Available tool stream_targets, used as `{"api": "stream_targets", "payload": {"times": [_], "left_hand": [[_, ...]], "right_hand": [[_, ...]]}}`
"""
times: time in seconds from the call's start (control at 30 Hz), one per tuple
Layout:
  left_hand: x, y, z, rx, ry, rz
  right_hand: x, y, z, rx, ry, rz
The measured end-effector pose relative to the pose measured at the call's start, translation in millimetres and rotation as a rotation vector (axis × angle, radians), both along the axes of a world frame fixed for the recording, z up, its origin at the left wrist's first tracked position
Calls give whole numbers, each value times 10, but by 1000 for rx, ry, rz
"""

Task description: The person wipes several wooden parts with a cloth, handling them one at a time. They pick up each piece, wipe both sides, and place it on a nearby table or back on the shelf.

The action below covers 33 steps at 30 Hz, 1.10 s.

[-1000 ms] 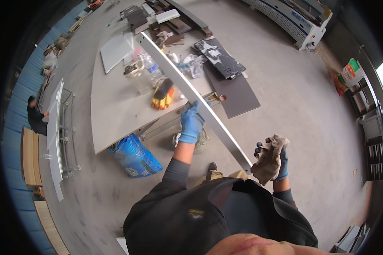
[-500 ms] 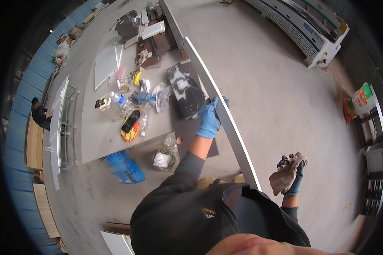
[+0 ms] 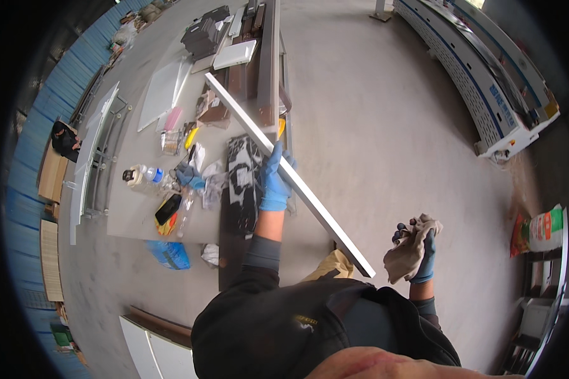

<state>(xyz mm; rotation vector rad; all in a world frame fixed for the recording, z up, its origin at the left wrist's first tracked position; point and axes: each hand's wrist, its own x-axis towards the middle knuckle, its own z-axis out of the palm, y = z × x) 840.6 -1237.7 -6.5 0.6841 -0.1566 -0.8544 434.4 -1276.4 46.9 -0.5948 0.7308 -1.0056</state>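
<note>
My left hand (image 3: 275, 189), in a blue glove, is closed around the middle of a long, narrow white board (image 3: 322, 217). The board slants from above the table at the far left to close by my body at the right. My right hand (image 3: 427, 258), gloved in blue with dark fingertips, grips a crumpled beige rag (image 3: 403, 254) out to the right of the board's near end. Beside my left hand, a black-and-white patterned package (image 3: 240, 189) lies at the table's right side.
On the table (image 3: 129, 211) stand a water bottle (image 3: 152, 174), a black phone (image 3: 168, 208) and a yellow-handled tool (image 3: 191, 136). White and brown panels (image 3: 235, 54) are stacked farther back. A long white machine (image 3: 487, 95) is far right; a person (image 3: 64, 140) works at the left.
The white board has swung left with my left hand, and its near end now shows. My right hand still holds the rag. The view has shifted.
</note>
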Motion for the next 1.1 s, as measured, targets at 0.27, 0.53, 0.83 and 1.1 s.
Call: {"api": "stream_targets", "payload": {"times": [0.27, 0.53, 0.83, 1.1], "left_hand": [[547, -2110, 503, 86, -147, 152], [1747, -4263, 1004, 249, -522, 190], [3449, -5646, 1250, 845, -1091, 502], [5237, -6342, 1051, 1199, -1204, 579]], "right_hand": [[628, -2005, 782, 66, 216, -53], [1830, -4369, 500, 110, 74, 166], [3774, -6690, 405, -102, 29, 593], [5703, -8040, 277, 266, -308, 983]]}}
